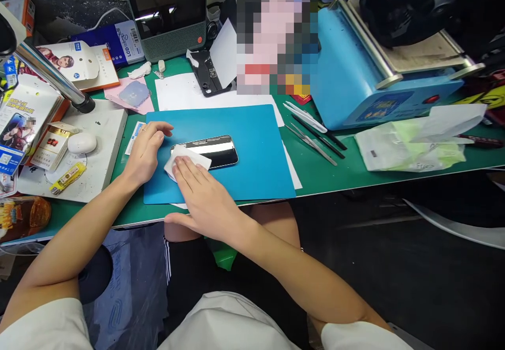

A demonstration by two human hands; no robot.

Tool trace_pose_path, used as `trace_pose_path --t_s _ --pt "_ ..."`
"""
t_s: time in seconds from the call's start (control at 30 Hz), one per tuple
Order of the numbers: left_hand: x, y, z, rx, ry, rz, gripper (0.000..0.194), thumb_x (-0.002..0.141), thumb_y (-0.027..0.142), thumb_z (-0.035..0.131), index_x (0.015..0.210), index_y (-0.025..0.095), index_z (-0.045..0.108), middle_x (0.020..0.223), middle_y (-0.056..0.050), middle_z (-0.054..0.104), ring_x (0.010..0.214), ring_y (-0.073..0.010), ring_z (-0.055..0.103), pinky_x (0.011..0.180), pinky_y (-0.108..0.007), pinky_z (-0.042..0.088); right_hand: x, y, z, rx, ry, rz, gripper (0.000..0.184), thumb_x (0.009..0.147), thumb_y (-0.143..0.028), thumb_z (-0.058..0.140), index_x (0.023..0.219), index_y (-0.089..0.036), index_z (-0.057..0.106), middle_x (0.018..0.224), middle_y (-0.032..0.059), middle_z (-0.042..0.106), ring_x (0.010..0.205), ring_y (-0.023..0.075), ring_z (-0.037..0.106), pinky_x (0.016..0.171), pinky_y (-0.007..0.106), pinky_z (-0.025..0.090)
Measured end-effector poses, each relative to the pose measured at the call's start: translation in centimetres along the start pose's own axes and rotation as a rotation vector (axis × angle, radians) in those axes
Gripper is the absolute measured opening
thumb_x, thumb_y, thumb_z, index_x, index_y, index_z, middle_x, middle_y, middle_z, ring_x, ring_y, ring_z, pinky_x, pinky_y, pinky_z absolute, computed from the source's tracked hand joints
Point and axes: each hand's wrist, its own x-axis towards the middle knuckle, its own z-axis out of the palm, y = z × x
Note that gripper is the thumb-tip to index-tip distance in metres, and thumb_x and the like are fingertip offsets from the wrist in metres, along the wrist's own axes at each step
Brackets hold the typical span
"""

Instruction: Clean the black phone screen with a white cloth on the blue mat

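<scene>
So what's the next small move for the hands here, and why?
Probably slide the right hand and the white wipe toward the right end of the phone. The wipe covers only part of the left end; the rest of the dark, glossy face is exposed, with nothing in the way on the blue mat.

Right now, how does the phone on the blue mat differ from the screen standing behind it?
The phone lies flat, while the screen stands up. The phone is smaller than the screen. The right hand presses a white wipe against the phone; neither hand touches the screen. Both have dark, shiny faces.
</scene>
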Motion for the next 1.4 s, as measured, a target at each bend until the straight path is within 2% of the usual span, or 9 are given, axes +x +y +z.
trace_pose_path --t_s 0.27,0.37,0.5,0.63,0.77,0.97,1.13,1.3,1.4 --pt "0.2 0.8 -0.2 0.04 -0.064 -0.036 0.036 0.105 0.048 0.042 0.111 0.026 0.07 0.114 -0.009 0.077 0.114 -0.032 0.067 0.108 -0.054 0.05 -4.9 4.6 -1.0 0.006 0.031 0.218 0.118 0.1 -0.088 0.039 0.175 0.001 0.02 0.181 0.0276 0.023 0.171 0.0403 0.021 0.137 0.063 0.029" --pt "0.3 0.8 -0.2 0.064 -0.06 -0.056 0.032 0.103 0.046 0.046 0.108 0.026 0.071 0.115 -0.009 0.077 0.116 -0.0327 0.067 0.109 -0.054 0.05 -4.5 6.1 -1.2 0.02 0.032 0.28 0.121 0.098 -0.092 0.035 0.175 0.0 0.019 0.181 0.0286 0.021 0.172 0.0408 0.019 0.137 0.065 0.027" --pt "0.4 0.8 0.0 0.041 -0.035 -0.058 0.032 0.103 0.043 0.044 0.107 0.026 0.071 0.111 -0.008 0.077 0.114 -0.0321 0.067 0.109 -0.055 0.05 -2.0 7.0 -1.2 0.024 0.045 0.323 0.128 0.094 -0.096 0.036 0.174 0.003 0.021 0.181 0.0302 0.018 0.172 0.0424 0.017 0.138 0.065 0.025" --pt "0.4 0.9 0.3 0.024 -0.021 -0.063 0.034 0.103 0.042 0.041 0.108 0.025 0.07 0.109 -0.008 0.077 0.111 -0.0318 0.067 0.107 -0.056 0.05 0.6 5.9 -1.2 -0.009 0.016 0.296 0.131 0.094 -0.093 0.046 0.17 0.011 0.024 0.18 0.0335 0.018 0.172 0.044 0.016 0.139 0.06 0.022" --pt "0.5 0.8 0.4 0.032 -0.014 -0.051 0.033 0.103 0.04 0.041 0.106 0.026 0.07 0.108 -0.008 0.077 0.107 -0.0311 0.066 0.107 -0.055 0.05 2.6 3.1 -0.6 -0.005 -0.001 0.192 0.128 0.097 -0.092 0.041 0.17 0.011 0.025 0.18 0.0332 0.017 0.172 0.0425 0.015 0.14 0.058 0.02" --pt "0.5 0.6 0.0 0.172 -0.011 -0.046 0.025 0.095 0.031 0.048 0.097 0.027 0.072 0.107 -0.007 0.079 0.108 -0.0337 0.06 0.105 -0.058 0.045 4.5 0.1 0.3 0.003 0.009 0.119 0.123 0.099 -0.087 0.047 0.168 0.013 0.029 0.179 0.0337 0.021 0.172 0.0425 0.017 0.141 0.055 0.018" --pt "0.5 0.7 0.0 0.207 -0.04 -0.038 0.027 0.092 0.027 0.047 0.095 0.026 0.073 0.104 -0.006 0.078 0.106 -0.0325 0.06 0.104 -0.056 0.044 3.2 -0.9 0.7 -0.001 0.009 0.073 0.123 0.099 -0.086 0.05 0.168 0.013 0.028 0.179 0.0337 0.022 0.172 0.0415 0.019 0.141 0.054 0.019" --pt "0.4 1.2 -0.2 0.193 -0.107 -0.04 0.029 0.094 0.03 0.046 0.1 0.022 0.073 0.106 -0.007 0.079 0.106 -0.0302 0.063 0.103 -0.051 0.047 0.2 -1.6 1.1 -0.006 0.047 0.044 0.107 0.106 -0.075 0.045 0.167 0.012 0.033 0.178 0.0327 0.025 0.17 0.0409 0.025 0.139 0.056 0.026" --pt "0.3 1.3 -0.3 0.181 -0.128 -0.04 0.029 0.095 0.03 0.046 0.104 0.022 0.073 0.108 -0.007 0.08 0.109 -0.0298 0.063 0.104 -0.049 0.049 -1.4 -0.8 1.0 -0.015 0.074 0.052 0.103 0.107 -0.071 0.047 0.167 0.011 0.033 0.178 0.0321 0.027 0.17 0.0403 0.027 0.138 0.055 0.03"
